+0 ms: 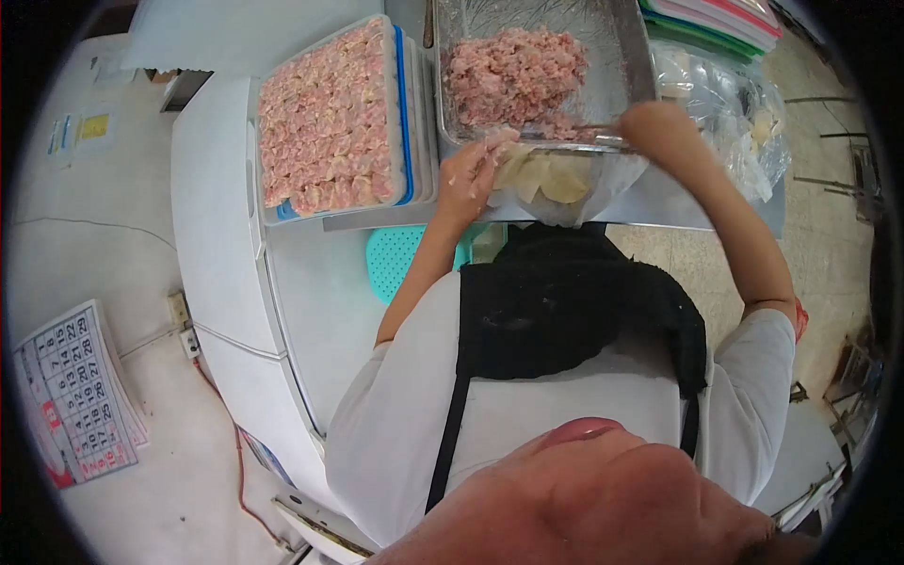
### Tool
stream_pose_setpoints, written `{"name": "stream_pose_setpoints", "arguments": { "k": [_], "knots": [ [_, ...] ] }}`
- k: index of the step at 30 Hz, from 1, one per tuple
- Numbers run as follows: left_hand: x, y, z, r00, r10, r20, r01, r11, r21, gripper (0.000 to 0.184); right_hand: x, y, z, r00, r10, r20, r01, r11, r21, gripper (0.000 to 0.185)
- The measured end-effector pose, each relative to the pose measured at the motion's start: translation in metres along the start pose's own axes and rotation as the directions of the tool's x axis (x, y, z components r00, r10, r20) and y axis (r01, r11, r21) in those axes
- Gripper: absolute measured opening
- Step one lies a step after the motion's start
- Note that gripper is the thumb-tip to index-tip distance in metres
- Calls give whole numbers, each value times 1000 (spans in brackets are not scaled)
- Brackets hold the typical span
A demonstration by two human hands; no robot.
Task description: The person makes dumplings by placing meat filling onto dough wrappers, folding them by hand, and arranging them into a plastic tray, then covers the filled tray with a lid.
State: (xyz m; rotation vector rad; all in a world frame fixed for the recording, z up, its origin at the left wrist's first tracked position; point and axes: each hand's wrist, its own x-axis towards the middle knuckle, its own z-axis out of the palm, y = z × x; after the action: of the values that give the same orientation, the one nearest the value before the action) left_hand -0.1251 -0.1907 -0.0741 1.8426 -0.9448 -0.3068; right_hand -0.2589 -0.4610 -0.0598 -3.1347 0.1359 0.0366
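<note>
A metal tray (612, 71) holds a mound of ground meat (513, 75). My right hand (659, 137) is closed around the handle of a thin flat tool (595, 127) at the tray's near right corner. The tool's exact kind is unclear. By the near left corner, my left hand (468, 181) is curled, its fingers smeared with pale meat. Whatever lies inside it is hidden. Between my hands, round yellowish wrappers (556, 179) lie in clear plastic in front of the tray. A plastic container (403, 179) on the left is filled with rows of meat dumplings (325, 122).
A clear plastic bag (744, 122) lies right of the tray, with stacked coloured boards (720, 24) behind it. A turquoise perforated basket (391, 259) sits below the table edge (678, 226). A white appliance (221, 188) stands at the left.
</note>
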Motion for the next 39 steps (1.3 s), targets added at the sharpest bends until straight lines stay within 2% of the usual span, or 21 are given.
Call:
{"name": "stream_pose_setpoints", "arguments": {
  "k": [2, 3, 6, 7, 8, 10, 11, 14, 15, 17, 20, 21, 23, 24, 26, 27, 30, 33, 36, 39],
  "knots": [
    [3, 3, -12, 987, -150, 57, 157, 975, -154, 20, -1, 8, -23, 988, 147, 50, -143, 987, -71, 14],
    [2, -2, -17, 991, -132, 31, 136, 975, -175, 21, -5, 5, -28, 982, 185, 46, -179, 978, -108, 15],
    [4, -14, -22, 995, -98, -25, 89, 961, -262, 22, -4, -27, 3, 996, 80, 26, -79, 995, -60, 14],
    [2, -19, -21, 993, -109, -41, 92, 947, -307, 21, -3, -41, 8, 993, 77, -91, -72, 995, 62, 13],
    [0, -24, -19, 991, -123, -57, 95, 932, -350, 20, 3, -53, 9, 992, 103, -76, -100, 994, 47, 13],
    [-8, -39, -16, 988, 136, -71, -144, 982, -121, 19, 16, -80, 11, 987, 154, -49, -153, 988, 24, 13],
    [-10, -48, -15, 962, 267, -56, -268, 963, -3, 18, 23, -90, 16, 982, 163, -90, -162, 987, 16, 12],
    [-14, -72, -14, 783, 564, 263, -610, 780, 143, 18, 41, -108, 14, 967, 56, -248, -26, 992, 125, 12],
    [-18, -79, -10, 806, 528, 268, -573, 810, 126, 18, 49, -112, 16, 978, 28, -206, -16, 998, 59, 12],
    [-22, -87, -3, 845, 454, 284, -495, 864, 93, 19, 63, -122, 18, 990, 48, -132, -37, 996, 83, 12],
    [-16, -72, -3, 945, 301, 125, -311, 948, 69, 19, 71, -124, 26, 997, 1, -83, 10, 992, 124, 15],
    [-13, -67, -5, 972, 198, 128, -201, 980, 13, 21, 73, -123, 25, 996, -32, -77, 43, 990, 138, 17],
    [-8, -59, -9, 989, -21, 147, 36, 995, -98, 23, 73, -111, 17, 1000, -21, -5, 21, 919, 393, 22],
    [-6, -45, -15, 990, -16, 139, 37, 988, -147, 25, 72, -103, 13, 999, -23, 32, 3, 859, 511, 25],
    [2, -16, -27, 992, -4, 127, 35, 969, -243, 28, 70, -83, 29, 999, 10, -45, 20, 779, 627, 30],
    [9, -36, -21, 971, -64, 230, 168, 868, -467, 29, 70, -76, 35, 997, 28, -78, 33, 731, 681, 33],
    [17, -16, -18, 949, -190, 251, 313, 480, -820, 35, 50, -77, -18, 953, 248, 172, -272, 463, 843, 38],
    [35, -20, -6, 931, -314, 184, 210, 50, -976, 38, 47, -65, 11, 932, 360, 39, -121, 207, 971, 42],
    [57, 0, -2, 931, -332, 150, 124, -101, -987, 46, 45, -73, 9, 944, 330, 20, -124, 298, 946, 37],
    [69, 5, -8, 934, -291, 208, 167, -160, -973, 60, 47, -81, 28, 943, 237, -236, 71, 546, 835, 34]
  ]
}}
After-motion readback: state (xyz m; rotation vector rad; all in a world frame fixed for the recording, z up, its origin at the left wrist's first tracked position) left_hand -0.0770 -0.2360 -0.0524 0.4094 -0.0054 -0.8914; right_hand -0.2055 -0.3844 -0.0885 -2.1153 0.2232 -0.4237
